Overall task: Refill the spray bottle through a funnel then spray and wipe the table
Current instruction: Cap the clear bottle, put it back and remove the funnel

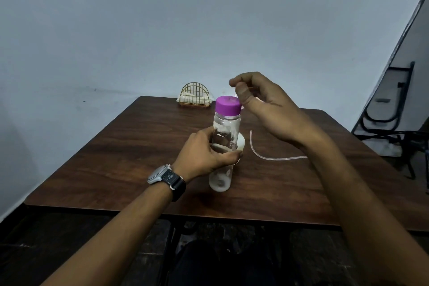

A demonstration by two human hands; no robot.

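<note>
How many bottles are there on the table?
1: the clear bottle with a purple cap, at the middle of the table, gripped by the left hand. A white thing behind it is mostly hidden.

Person, head view. Both forearms (343,193) bare from the lower frame edge up to the wrists; left hand (206,153) and right hand (262,104) bare, no rings seen.

Left wrist: watch (160,174) with a round case in pale grey, seen edge-on, so the dial cannot be read. Strap (177,184) wide and dark, probably fabric, with a short line of small white lettering near the case and a pale grey end piece where it joins the case.

Lower frame edge, centre: dark trousers (216,262), detail lost in shadow.
</note>
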